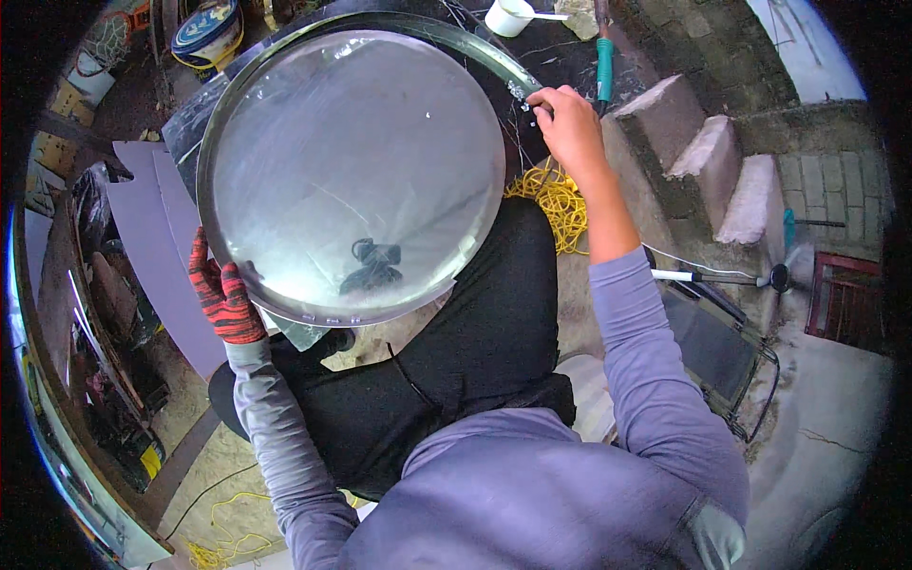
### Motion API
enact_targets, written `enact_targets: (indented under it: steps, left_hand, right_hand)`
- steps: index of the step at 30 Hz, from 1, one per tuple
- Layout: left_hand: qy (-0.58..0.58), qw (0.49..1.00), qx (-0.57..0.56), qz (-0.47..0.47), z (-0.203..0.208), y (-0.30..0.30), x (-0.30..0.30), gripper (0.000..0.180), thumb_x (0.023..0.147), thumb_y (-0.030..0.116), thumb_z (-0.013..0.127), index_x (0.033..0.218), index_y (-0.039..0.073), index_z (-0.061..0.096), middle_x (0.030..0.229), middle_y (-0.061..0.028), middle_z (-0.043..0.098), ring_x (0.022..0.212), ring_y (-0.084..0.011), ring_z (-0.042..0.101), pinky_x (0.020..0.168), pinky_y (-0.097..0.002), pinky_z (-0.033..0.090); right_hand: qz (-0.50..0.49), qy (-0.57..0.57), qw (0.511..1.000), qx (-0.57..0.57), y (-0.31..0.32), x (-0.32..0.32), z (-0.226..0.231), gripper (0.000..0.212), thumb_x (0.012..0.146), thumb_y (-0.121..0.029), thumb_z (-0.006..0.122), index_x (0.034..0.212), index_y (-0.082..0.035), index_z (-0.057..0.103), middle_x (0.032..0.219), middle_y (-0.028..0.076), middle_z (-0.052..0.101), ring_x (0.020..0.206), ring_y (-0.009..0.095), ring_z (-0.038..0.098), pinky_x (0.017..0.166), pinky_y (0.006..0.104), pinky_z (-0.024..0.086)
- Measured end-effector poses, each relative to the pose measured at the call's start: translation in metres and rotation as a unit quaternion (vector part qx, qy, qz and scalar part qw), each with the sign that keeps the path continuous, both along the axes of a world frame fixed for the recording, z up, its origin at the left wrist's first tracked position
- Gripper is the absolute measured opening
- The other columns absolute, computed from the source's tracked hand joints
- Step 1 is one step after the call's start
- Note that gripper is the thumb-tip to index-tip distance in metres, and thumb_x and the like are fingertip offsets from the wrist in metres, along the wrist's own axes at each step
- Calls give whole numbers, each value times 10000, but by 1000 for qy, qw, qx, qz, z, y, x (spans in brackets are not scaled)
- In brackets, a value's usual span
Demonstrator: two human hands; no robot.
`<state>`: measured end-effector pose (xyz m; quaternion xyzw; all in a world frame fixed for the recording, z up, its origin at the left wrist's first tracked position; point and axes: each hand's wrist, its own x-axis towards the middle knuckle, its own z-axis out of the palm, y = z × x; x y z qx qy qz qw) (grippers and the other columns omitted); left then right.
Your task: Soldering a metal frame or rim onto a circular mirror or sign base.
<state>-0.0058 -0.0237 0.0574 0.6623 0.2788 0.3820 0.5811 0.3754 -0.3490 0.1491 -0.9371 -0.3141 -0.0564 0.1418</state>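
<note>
A large round sheet-metal disc [356, 142], shiny and grey with a raised edge, is tilted above my lap and reflects light. My left hand [226, 299], in a red and black striped glove, grips its lower left edge with the fingers closed. Along the top of the disc runs a curved metal strip [489, 59], standing away from the edge at the upper right. My bare right hand [574, 128] pinches the free end of this strip. Small shiny bits [518, 91] cling by the fingertips; I cannot make out what they are.
A dark marbled surface [188, 123] lies beneath the disc. Behind are a blue-lidded bucket [207, 30], a white scoop [508, 17] and a teal-handled tool [604, 68]. Yellow cord [562, 207] lies right of my knee, near concrete steps [705, 152]. A grey-purple sheet [163, 233] leans left.
</note>
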Motion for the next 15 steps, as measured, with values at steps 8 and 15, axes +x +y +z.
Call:
enact_targets:
  steps: [8, 15]
  left_hand:
    - [-26, 999, 3, -24, -17, 10, -6, 582, 990, 172, 616, 1522, 35, 420, 1413, -130, 545, 1082, -193, 586, 921, -335, 511]
    - [-21, 998, 56, 3, -12, 6, -1, 599, 992, 186, 621, 1534, 42, 408, 1423, -123, 548, 1104, -188, 585, 929, -342, 512]
  right_hand:
    - [-26, -5, 999, -22, 7, 2, 0, 121, 902, -181, 724, 1003, -120, 753, 1013, 141, 682, 961, 376, 680, 830, 485, 546]
    - [-46, -9, 998, -46, 12, 11, -5, 146, 892, -222, 735, 959, -96, 764, 993, 158, 692, 960, 392, 679, 840, 502, 542]
